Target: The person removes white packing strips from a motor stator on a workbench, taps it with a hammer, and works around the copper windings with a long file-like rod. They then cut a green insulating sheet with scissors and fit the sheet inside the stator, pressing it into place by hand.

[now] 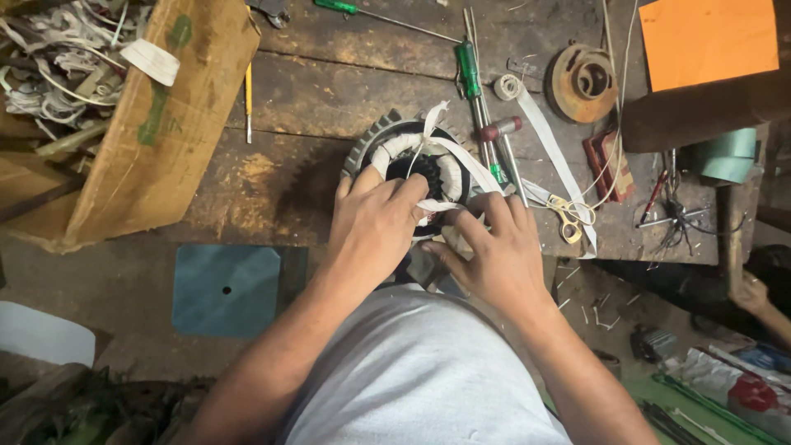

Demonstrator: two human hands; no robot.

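Stator (412, 161) under fingertips of both hands (437, 239)

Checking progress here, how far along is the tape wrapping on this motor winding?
White tape already covers the upper arc of the winding. The left hand and right hand are pressing tape at the lower edge. The part beneath them is hidden, and loose tape tails remain.

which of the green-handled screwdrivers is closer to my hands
The green-handled screwdriver lying lengthwise just right of the white-taped round motor winding, its shaft running down toward your right hand. The other green-handled one lies at the bench's far edge.
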